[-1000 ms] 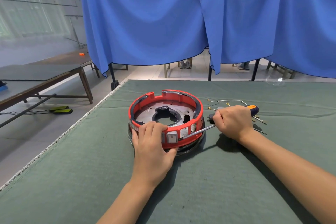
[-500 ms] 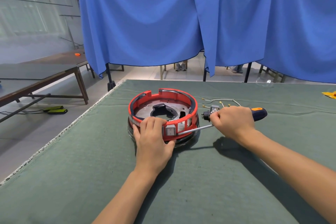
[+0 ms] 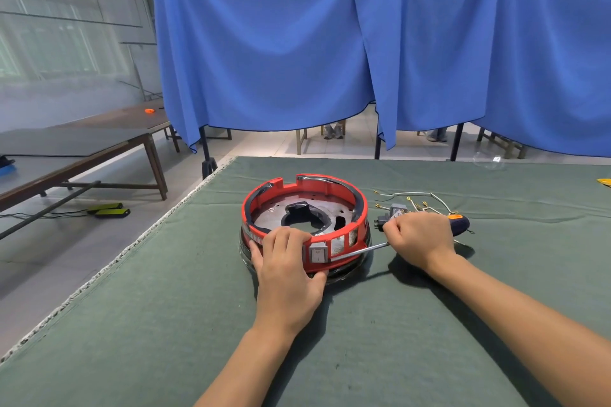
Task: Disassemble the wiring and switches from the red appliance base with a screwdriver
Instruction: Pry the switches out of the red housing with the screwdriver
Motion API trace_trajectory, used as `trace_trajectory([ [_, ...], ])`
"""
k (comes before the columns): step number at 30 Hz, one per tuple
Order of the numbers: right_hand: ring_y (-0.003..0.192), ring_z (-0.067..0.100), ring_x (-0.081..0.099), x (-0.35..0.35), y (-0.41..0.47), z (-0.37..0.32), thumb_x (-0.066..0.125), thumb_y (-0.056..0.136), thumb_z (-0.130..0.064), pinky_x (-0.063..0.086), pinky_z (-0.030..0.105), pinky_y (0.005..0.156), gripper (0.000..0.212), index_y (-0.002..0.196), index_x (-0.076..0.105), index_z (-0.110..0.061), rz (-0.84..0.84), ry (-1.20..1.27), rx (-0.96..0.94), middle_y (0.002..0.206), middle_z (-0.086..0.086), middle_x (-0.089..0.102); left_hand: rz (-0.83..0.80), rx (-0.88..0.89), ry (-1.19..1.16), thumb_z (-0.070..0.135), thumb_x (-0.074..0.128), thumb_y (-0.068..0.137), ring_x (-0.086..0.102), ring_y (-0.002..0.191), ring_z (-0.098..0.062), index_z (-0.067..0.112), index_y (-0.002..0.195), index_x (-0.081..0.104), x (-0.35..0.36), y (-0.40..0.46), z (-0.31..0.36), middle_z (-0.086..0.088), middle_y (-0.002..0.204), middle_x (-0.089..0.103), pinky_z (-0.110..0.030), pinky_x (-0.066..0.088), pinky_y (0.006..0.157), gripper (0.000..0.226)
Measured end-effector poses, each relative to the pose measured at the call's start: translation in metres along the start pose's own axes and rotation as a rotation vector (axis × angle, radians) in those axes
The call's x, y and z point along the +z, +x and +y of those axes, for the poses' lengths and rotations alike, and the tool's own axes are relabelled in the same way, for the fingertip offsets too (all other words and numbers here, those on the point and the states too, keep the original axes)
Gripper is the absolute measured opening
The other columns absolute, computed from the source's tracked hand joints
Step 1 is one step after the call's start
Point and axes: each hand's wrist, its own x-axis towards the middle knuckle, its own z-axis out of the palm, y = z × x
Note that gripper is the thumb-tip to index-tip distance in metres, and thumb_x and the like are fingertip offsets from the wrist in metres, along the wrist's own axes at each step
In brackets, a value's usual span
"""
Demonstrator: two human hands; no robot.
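Observation:
The red appliance base (image 3: 330,187), a round ring with a metal plate inside, sits on the green cloth. A grey rocker switch (image 3: 318,254) is set in its near wall. My left hand (image 3: 287,261) grips the near rim just left of the switch. My right hand (image 3: 420,241) is closed around a screwdriver (image 3: 458,223) with a dark blue and orange handle. Its metal shaft (image 3: 362,249) runs left and its tip rests against the wall beside the switch. Loose wires (image 3: 420,200) with gold terminals and a small black plug part (image 3: 382,221) lie behind my right hand.
The green cloth (image 3: 165,324) covers the table, whose left edge runs diagonally. A blue curtain (image 3: 330,43) hangs behind it. A wooden bench (image 3: 99,149) stands at the left. A clear plastic piece (image 3: 489,162) and a yellow object (image 3: 605,182) lie at the far right.
The view has shifted slightly. Both hands keep their grips, and the screwdriver shaft stays against the wall beside the switch.

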Motion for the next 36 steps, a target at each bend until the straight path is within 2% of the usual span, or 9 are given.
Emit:
trace_trajectory([
  [3, 0.068, 0.029, 0.063, 0.006, 0.004, -0.019, 0.019, 0.083, -0.038, 0.026, 0.029, 0.053, 0.06, 0.065, 0.069, -0.011, 0.039, 0.051, -0.062, 0.067, 0.006, 0.069, 0.002, -0.009, -0.002, 0.01, 0.08, 0.055, 0.05, 0.108, -0.025, 0.014, 0.098, 0.059, -0.001, 0.0, 0.0, 0.001, 0.104, 0.057, -0.066, 0.029, 0.1, 0.048],
  [7, 0.053, 0.03, 0.06, 0.011, 0.007, -0.027, 0.012, 0.078, -0.04, 0.022, 0.026, 0.05, 0.068, 0.053, 0.066, -0.008, 0.107, 0.122, -0.065, 0.053, 0.01, 0.063, -0.01, -0.019, 0.008, 0.012, 0.081, 0.057, 0.05, 0.109, -0.025, 0.014, 0.1, 0.059, -0.003, 0.002, -0.002, 0.0, 0.106, 0.057, -0.064, 0.029, 0.101, 0.049],
  [10, 0.052, 0.03, 0.059, 0.011, 0.007, -0.028, 0.014, 0.079, -0.039, 0.023, 0.026, 0.05, 0.067, 0.052, 0.066, -0.008, 0.108, 0.131, -0.061, 0.052, 0.01, 0.062, -0.02, -0.023, 0.028, 0.015, 0.081, 0.059, 0.049, 0.11, -0.024, 0.015, 0.102, 0.058, -0.004, 0.004, -0.002, 0.0, 0.107, 0.057, -0.062, 0.031, 0.1, 0.048],
  [14, 0.064, 0.026, 0.062, 0.007, 0.008, -0.027, 0.017, 0.083, -0.039, 0.022, 0.028, 0.051, 0.062, 0.063, 0.069, -0.011, 0.085, 0.053, -0.096, 0.064, 0.005, 0.067, -0.013, -0.014, 0.062, 0.015, 0.082, 0.058, 0.05, 0.11, -0.026, 0.015, 0.101, 0.059, -0.003, 0.002, -0.003, 0.0, 0.107, 0.058, -0.062, 0.034, 0.097, 0.049],
  [19, 0.061, 0.03, 0.061, -0.005, -0.003, -0.034, 0.029, 0.084, -0.038, 0.023, 0.027, 0.05, 0.053, 0.06, 0.067, -0.011, 0.052, -0.001, -0.086, 0.06, 0.007, 0.065, 0.008, -0.025, 0.089, 0.015, 0.083, 0.056, 0.051, 0.109, -0.027, 0.014, 0.1, 0.061, 0.001, 0.004, 0.001, -0.001, 0.105, 0.059, -0.063, 0.035, 0.095, 0.049],
  [24, 0.056, 0.025, 0.049, -0.019, -0.01, -0.034, 0.037, 0.09, -0.038, 0.024, 0.028, 0.05, 0.044, 0.056, 0.056, -0.017, -0.006, -0.026, -0.052, 0.055, 0.0, 0.045, 0.005, -0.011, 0.083, 0.016, 0.083, 0.057, 0.05, 0.109, -0.026, 0.015, 0.101, 0.061, 0.001, 0.003, -0.001, -0.001, 0.106, 0.059, -0.063, 0.034, 0.096, 0.05],
  [28, 0.057, 0.024, 0.041, -0.028, -0.014, -0.032, 0.035, 0.091, -0.039, 0.026, 0.029, 0.052, 0.047, 0.063, 0.064, -0.015, 0.002, -0.066, -0.06, 0.061, 0.003, 0.058, 0.028, -0.002, 0.061, 0.015, 0.083, 0.057, 0.051, 0.109, -0.026, 0.015, 0.1, 0.06, 0.001, 0.004, 0.0, -0.001, 0.105, 0.059, -0.064, 0.035, 0.094, 0.049],
  [34, 0.058, 0.028, 0.044, -0.042, -0.019, -0.03, 0.036, 0.092, -0.041, 0.027, 0.03, 0.054, 0.048, 0.06, 0.061, -0.015, 0.001, -0.102, -0.089, 0.069, 0.007, 0.065, 0.014, 0.015, 0.052, 0.017, 0.083, 0.059, 0.048, 0.108, -0.023, 0.016, 0.1, 0.06, 0.001, 0.004, -0.001, 0.0, 0.104, 0.059, -0.064, 0.036, 0.094, 0.047],
  [36, 0.056, 0.027, 0.041, -0.043, -0.024, -0.028, 0.034, 0.091, -0.041, 0.026, 0.03, 0.053, 0.046, 0.056, 0.052, -0.017, -0.004, -0.104, -0.085, 0.067, 0.007, 0.063, 0.0, 0.006, 0.063, 0.017, 0.082, 0.061, 0.049, 0.108, -0.024, 0.016, 0.1, 0.061, 0.003, 0.006, 0.001, 0.0, 0.104, 0.059, -0.065, 0.034, 0.094, 0.044],
])
